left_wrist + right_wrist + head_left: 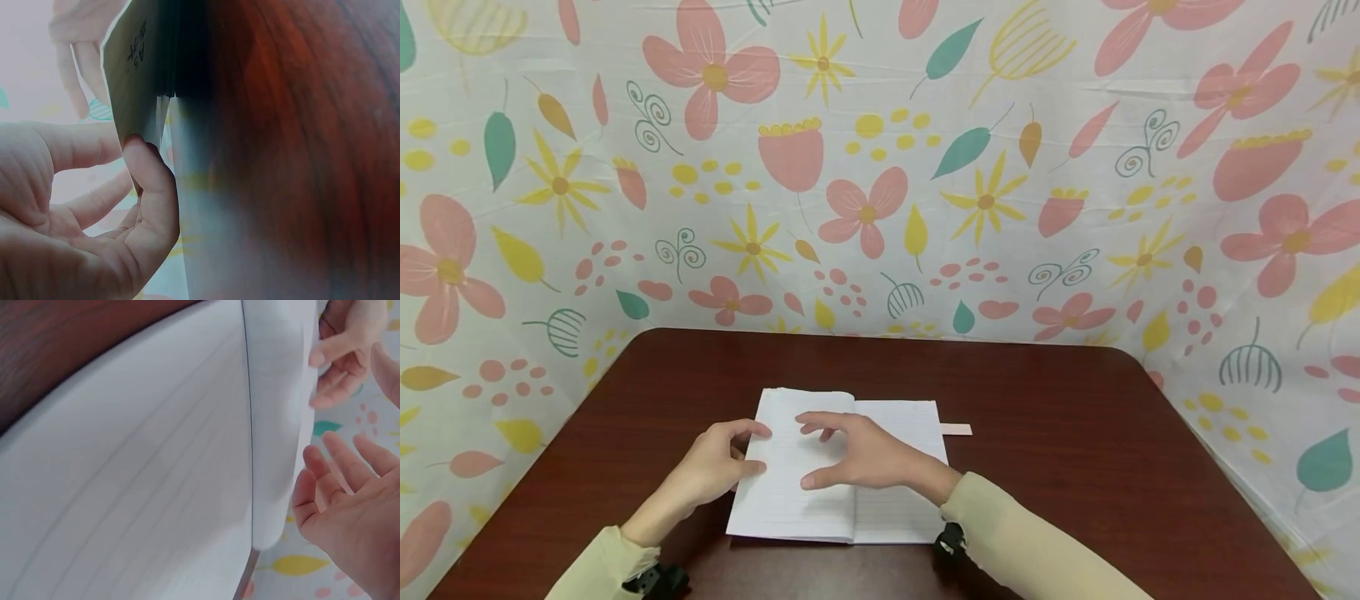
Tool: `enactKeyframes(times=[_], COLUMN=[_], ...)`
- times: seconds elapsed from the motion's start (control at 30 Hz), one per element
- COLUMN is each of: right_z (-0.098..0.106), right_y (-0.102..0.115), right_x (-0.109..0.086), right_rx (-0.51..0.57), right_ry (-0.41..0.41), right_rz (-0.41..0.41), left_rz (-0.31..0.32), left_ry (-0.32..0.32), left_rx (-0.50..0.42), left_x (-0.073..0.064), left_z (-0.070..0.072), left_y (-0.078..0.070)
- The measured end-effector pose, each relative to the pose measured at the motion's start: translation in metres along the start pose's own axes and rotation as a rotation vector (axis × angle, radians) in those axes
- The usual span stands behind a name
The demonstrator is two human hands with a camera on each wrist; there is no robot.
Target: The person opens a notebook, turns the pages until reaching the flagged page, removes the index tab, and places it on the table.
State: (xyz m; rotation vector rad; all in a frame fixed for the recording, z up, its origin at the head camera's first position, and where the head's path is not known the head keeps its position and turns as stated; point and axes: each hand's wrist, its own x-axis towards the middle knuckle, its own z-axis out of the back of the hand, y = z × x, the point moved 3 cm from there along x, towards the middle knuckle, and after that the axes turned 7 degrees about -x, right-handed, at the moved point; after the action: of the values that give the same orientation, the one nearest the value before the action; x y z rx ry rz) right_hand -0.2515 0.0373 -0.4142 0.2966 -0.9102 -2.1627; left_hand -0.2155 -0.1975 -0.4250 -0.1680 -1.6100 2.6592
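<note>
Sleeves point(1048, 537) of pale yellow-green are nearest, set at eight and four o'clock around an open notebook point(883, 512), with twelve pointing away from the person. Black wrist devices point(950, 540) show beneath the cuffs.

From nine o'clock, the left hand point(709, 467) grips the notebook's outer left edge, thumb and fingers closed narrowly on it. The left wrist view shows a digit bent beneath the cover point(128, 81), which bears dark characters, one pair reading like "A5".

The right hand point(868, 454), its forearm crossing the pages from four o'clock, is over the left page with thumb and fingers wide apart and nothing gripped; whether a fingertip grazes the paper I cannot tell. Soft shadow falls on the page around it.

The notebook lies at six o'clock on the dark red-brown surface point(1022, 392), open to two white pages with faint ruled lines, its fold running roughly from six to twelve. A small pale strip point(957, 429) juts out past its right edge, between two and three o'clock.

Farther off, beyond the surface's far edge at twelve, white cloth point(880, 142) hangs, patterned with pink flowers, yellow blooms and green leaves, and spreads round toward ten and two.
</note>
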Motion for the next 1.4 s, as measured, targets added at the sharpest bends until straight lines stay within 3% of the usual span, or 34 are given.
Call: enactKeyframes(times=[0.33,0.6,0.8,1.1,1.4], right_z=[0.029,0.048,0.06,0.071,0.073], right_y=[-0.022,-0.045,-0.065,-0.089,-0.096], right_x=[-0.028,-0.057,-0.083,-0.112,-0.122], right_rx=[-0.008,-0.141,-0.211,-0.282,-0.314], right_ry=[-0.04,-0.07,-0.043,-0.016,0.005], right_rz=[-0.046,-0.119,-0.17,-0.259,-0.267], left_rz=[0.001,0.001,0.012,0.011,0.031], left_ry=[0.013,0.015,0.018,0.031,0.03], left_rx=[0.01,0.007,0.011,0.009,0.012], left_x=[0.0,0.0,0.0,0.001,0.002], left_z=[0.0,0.0,0.0,0.002,0.0], left_y=[0.002,0.003,0.003,0.004,0.008])
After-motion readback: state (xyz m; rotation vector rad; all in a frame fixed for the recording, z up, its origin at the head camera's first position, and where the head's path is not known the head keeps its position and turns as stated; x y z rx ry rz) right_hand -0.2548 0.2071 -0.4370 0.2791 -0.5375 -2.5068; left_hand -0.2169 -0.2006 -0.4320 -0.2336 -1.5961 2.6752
